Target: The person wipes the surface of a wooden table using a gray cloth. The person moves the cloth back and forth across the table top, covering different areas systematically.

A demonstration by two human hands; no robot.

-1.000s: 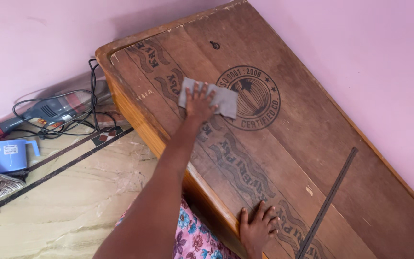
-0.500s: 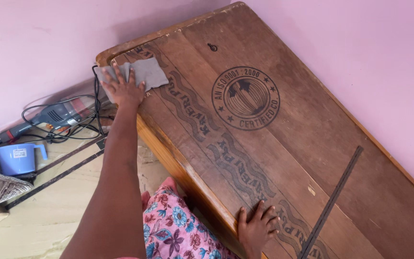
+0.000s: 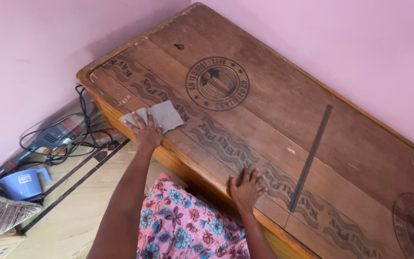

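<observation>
A large brown plywood board [image 3: 274,105] with dark printed stamps lies in a wooden bed frame against pink walls. My left hand [image 3: 145,133] presses a small grey cloth [image 3: 166,115] flat on the board near its front left edge, fingers spread over the cloth. My right hand [image 3: 245,188] rests palm down on the board at the front edge, fingers apart, holding nothing. A floral pink garment [image 3: 183,225] covers my lap below the frame.
A long dark strip [image 3: 312,153] lies slanted across the board to the right of my right hand. On the floor at left are a grey corded power tool [image 3: 49,139], black cables [image 3: 80,120], a blue mug [image 3: 22,182] and a grey woven item [image 3: 1,213].
My left hand has slid the grey cloth from the board's far left corner back toward the front edge. My right hand stays flat in place. The view has shifted right.
</observation>
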